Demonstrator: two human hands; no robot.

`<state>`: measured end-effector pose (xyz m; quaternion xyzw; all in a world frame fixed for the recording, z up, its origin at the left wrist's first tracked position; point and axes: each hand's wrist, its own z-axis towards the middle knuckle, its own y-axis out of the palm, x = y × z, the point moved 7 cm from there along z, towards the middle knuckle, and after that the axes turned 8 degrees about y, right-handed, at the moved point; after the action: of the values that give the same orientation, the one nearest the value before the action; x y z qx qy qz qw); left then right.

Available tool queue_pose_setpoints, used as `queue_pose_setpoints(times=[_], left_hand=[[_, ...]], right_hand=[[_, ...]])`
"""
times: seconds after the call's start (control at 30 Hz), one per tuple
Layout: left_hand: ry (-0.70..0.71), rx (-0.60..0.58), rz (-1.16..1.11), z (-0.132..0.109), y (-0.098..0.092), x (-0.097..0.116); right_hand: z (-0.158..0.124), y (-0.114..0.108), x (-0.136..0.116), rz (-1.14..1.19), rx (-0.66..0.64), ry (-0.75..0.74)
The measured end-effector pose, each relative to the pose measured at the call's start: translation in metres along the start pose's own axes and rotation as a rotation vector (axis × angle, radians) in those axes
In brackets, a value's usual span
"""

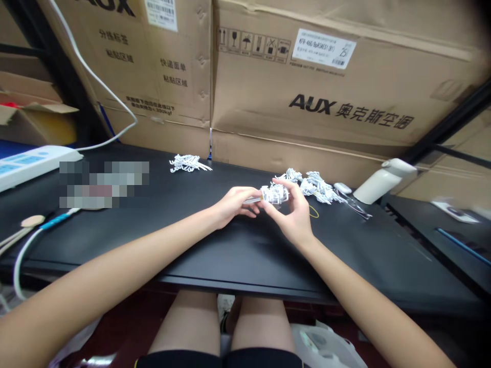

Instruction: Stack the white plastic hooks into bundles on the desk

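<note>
Both of my hands hold a bundle of thin white hooked pieces above the black table. My left hand is closed around the straight ends, which stick out between its fingers. My right hand grips the bushy end, with the thumb below and fingers above. A bit of yellow shows on the bundle near my left fingertips. Just beyond my right hand lie more white bundles, and a thin yellow loop, seemingly a rubber band, rests beside it.
A loose pile of white hooked pieces lies farther back. To the right are eyeglasses, a small white case and a cream bottle. A power strip sits at left. Large cardboard boxes stand behind.
</note>
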<state>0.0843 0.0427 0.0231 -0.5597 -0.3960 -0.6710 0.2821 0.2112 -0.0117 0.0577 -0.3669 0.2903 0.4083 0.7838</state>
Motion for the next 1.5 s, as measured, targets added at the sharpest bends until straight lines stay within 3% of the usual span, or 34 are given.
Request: queue_pose_setpoints(times=[0.3, 0.6, 1.1, 1.5], left_hand=[[-0.010, -0.019, -0.052, 0.000, 0.002, -0.001], [-0.032, -0.048, -0.103, 0.002, 0.004, -0.004], [-0.105, -0.093, 0.008, -0.002, 0.005, -0.004], [-0.152, -0.171, -0.117, -0.001, 0.011, -0.011]], right_hand=[[-0.001, 0.002, -0.006, 0.075, -0.024, -0.089], [-0.002, 0.002, -0.001, 0.107, -0.039, -0.064], [-0.005, -0.001, -0.007, 0.096, -0.001, -0.110], [-0.006, 0.002, -0.010, 0.175, -0.050, -0.080]])
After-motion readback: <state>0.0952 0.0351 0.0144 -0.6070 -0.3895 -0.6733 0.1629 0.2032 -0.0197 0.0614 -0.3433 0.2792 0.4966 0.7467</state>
